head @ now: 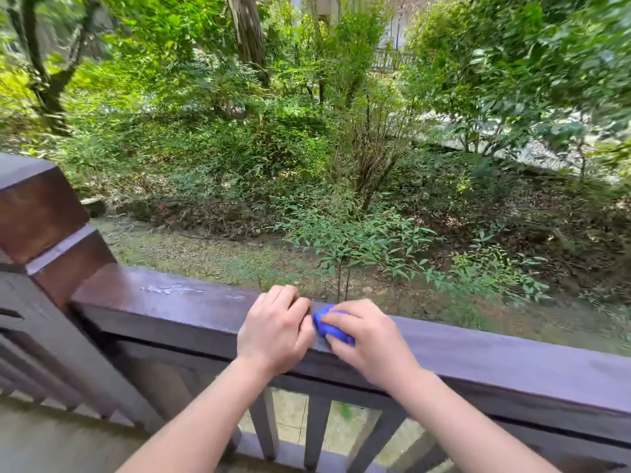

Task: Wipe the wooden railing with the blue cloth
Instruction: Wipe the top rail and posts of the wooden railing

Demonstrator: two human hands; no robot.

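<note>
Right hand (367, 339) fingers clamped on the blue cloth (329, 325) mid-rail; left hand (275, 324) curled, resting on the wooden railing (512, 356) — a wet streak near the post (44, 213) suggests that stretch is wiped; the right stretch looks left.

Shrubs (358, 240), trees (246, 32), perhaps a distant fence (392, 59).

Blue cloth (333, 325), dark brown wooden railing (478, 353), reddish-brown post (41, 213), green foliage (307, 131)
</note>
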